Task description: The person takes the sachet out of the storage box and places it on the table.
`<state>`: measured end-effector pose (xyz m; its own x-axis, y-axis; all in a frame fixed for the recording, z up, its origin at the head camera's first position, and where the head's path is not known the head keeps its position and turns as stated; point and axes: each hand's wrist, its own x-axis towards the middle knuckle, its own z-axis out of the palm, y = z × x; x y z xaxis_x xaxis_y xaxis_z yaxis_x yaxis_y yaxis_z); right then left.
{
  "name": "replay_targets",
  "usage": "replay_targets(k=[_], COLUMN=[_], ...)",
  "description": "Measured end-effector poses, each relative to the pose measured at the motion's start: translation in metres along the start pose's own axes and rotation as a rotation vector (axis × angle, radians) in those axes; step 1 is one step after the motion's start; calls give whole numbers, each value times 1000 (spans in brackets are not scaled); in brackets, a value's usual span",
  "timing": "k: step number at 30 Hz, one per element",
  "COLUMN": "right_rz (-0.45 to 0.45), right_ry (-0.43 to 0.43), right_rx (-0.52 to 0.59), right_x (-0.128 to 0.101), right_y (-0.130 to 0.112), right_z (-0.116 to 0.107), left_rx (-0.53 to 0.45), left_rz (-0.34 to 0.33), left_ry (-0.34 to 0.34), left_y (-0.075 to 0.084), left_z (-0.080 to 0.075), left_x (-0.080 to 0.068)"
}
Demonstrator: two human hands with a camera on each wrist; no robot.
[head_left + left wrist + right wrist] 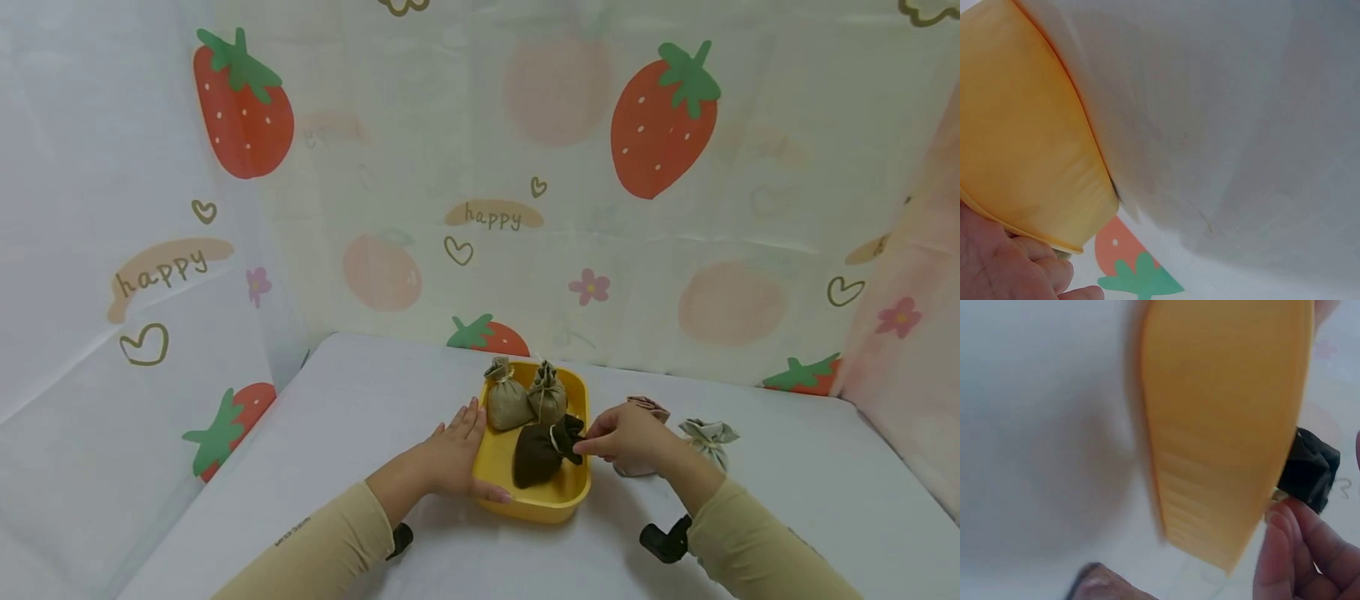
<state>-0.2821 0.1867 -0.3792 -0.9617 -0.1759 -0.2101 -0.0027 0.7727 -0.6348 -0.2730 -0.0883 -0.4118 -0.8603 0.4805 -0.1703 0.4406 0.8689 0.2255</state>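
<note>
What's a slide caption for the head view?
Left hand steadies a yellow tub while right hand pinches the dark pouch inside.

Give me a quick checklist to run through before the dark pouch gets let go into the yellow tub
1. Dark pouch is inside the yellow tub: ok, it lies in the near half.
2. Right hand has hold of it: ok, fingertips pinch its gathered neck.
3. Left hand steadies the tub: ok, it rests against the tub's left wall, fingers straight.
4. Room beside the two tan pouches at the far end: ok, the dark one lies in front of them.
5. Pouches left on the table: not ok, a pale green pouch and a pinkish one lie right of the tub.
6. Tub sits flat: cannot tell.
</note>
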Motion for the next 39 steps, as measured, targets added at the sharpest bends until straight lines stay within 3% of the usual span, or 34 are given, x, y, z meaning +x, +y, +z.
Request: replay_targets(k=[6, 11, 18, 30, 39], right_rz=[-27, -109, -166, -137, -183], right_ry=[54, 93, 96, 91, 124], right_rx=[-34, -106, -68, 19, 4], right_x=[-2, -3, -1, 1, 2], right_y=[1, -3, -7, -12, -16], right_z=[11, 18, 20, 12, 7], left_rx=[-1, 0, -5, -1, -3], left_rz=[-4, -5, 0, 9, 5], left_ry=[0, 4, 4, 7, 10], left_y=[0, 0, 0, -1, -2], left_z=[-1, -1, 0, 1, 3], left_x=[-1, -1, -1, 1, 4])
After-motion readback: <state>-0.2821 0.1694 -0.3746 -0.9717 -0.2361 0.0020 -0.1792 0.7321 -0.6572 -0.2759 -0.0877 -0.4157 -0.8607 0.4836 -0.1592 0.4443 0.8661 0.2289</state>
